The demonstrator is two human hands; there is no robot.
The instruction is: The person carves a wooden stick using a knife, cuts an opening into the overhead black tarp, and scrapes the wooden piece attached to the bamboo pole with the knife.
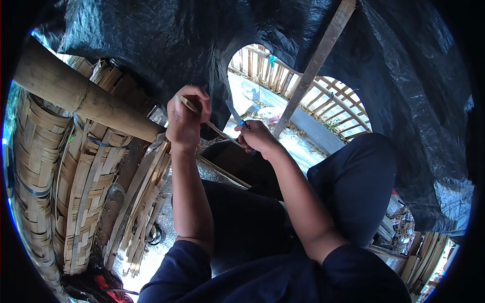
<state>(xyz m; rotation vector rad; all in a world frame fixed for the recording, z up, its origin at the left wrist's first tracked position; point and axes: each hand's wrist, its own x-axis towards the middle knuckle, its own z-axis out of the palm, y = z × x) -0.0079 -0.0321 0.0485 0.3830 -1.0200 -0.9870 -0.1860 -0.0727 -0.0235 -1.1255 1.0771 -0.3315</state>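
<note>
The left hand (189, 118) has its grip closed on a thin pale strip (221, 133), one end of which pokes out past the curled fingers. The right hand (255, 137) is clamped around the blue handle of a knife (234, 112), its blade angled up and toward the left hand. From the left hand the strip slants down to the right hand, passing below the blade; whether it touches the right palm I cannot tell.

Beneath the hands lies a dark surface, too shadowed to make out. The right knee (358, 177) is raised beside the right forearm. To the left, a thick bamboo pole (91, 105) crosses in front of woven bamboo panels (38, 156), and a bundle of split slats (139, 217) stands near the left forearm. Black sheeting (136, 35) hangs ahead and to the right. A wooden post (318, 60) slants across its opening, through which a bamboo fence (275, 70) shows. Something red (108, 288) lies at the lower left.
</note>
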